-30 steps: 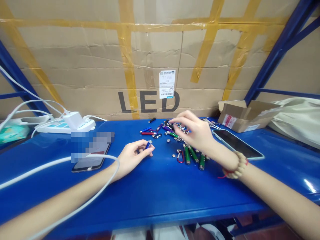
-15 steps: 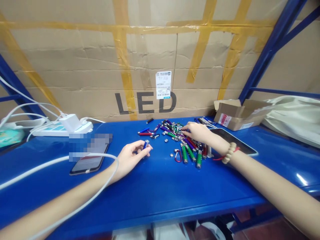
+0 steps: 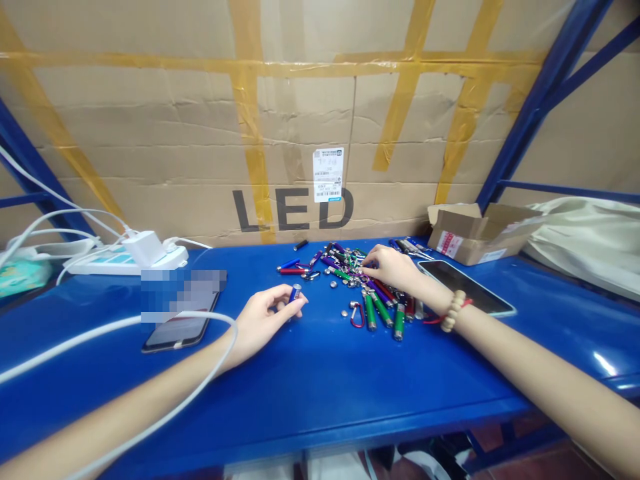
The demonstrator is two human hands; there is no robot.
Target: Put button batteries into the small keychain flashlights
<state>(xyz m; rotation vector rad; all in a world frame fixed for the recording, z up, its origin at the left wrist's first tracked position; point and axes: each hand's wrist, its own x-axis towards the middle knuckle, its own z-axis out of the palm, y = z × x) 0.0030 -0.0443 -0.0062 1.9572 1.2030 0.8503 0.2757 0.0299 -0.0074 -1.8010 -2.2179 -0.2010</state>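
Observation:
My left hand (image 3: 273, 312) is closed around a short blue metal tube (image 3: 295, 292), its silver end pointing up between thumb and fingers; it looks like part of a mini flashlight. My right hand (image 3: 393, 267) reaches into a heap of small metal flashlights (image 3: 341, 273) in green, purple, red and blue. Its fingertips are pressed together among the parts, and what they pinch is hidden. Green flashlights (image 3: 370, 312) lie at the heap's near side, beside a red carabiner (image 3: 357, 315). Small silver caps or button cells (image 3: 333, 285) lie between the hands.
A phone (image 3: 185, 327) lies at left near a white power strip (image 3: 125, 257); a white cable (image 3: 227, 320) crosses over my left forearm. A tablet (image 3: 465, 283) lies under my right wrist. An open cardboard box (image 3: 483, 233) stands behind it. A large carton (image 3: 295, 120) walls off the back.
The view has tilted up slightly, so everything sits a little lower. My left hand keeps the blue tube; my right hand stays at the heap with its fingers shifted slightly.

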